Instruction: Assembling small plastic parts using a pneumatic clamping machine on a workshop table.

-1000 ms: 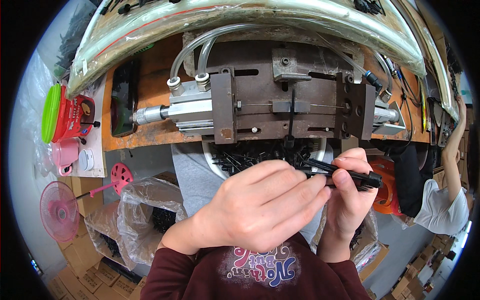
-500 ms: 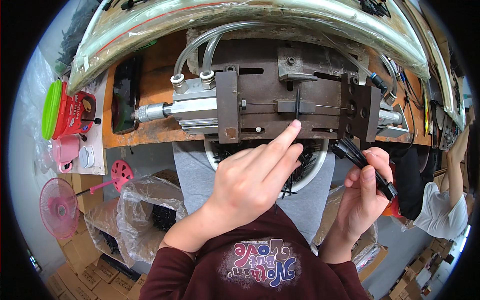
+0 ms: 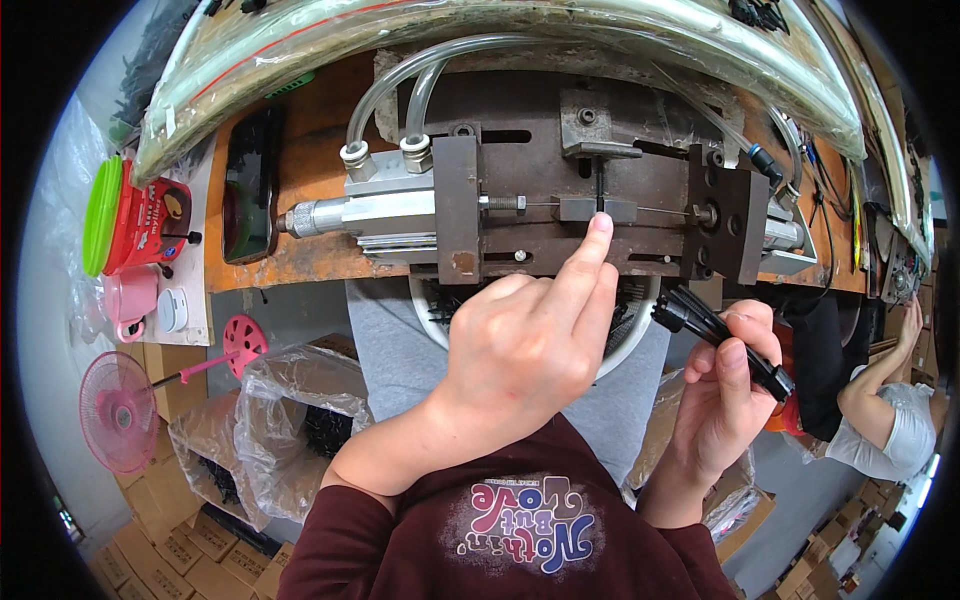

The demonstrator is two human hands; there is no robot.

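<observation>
My left hand reaches over the front of a dark metal fixture. Its index finger is stretched out and its tip touches the near end of a thin black stick-like piece. That piece lies across a small metal block, its far end at a bracket. Thin rods run to the block from both sides; the left one comes from a threaded shaft. My right hand is closed around a bundle of long black plastic pieces, right of the fixture's front edge.
A white-rimmed basket of black pieces sits on my lap below the fixture. Clear tubes arch behind the left cylinder. A phone and red tub lie left. Another person is at far right.
My left index finger has moved forward, and the black stick-like piece now reaches the bracket. The shafts on both sides have come inward toward the block. My right hand has barely moved.
</observation>
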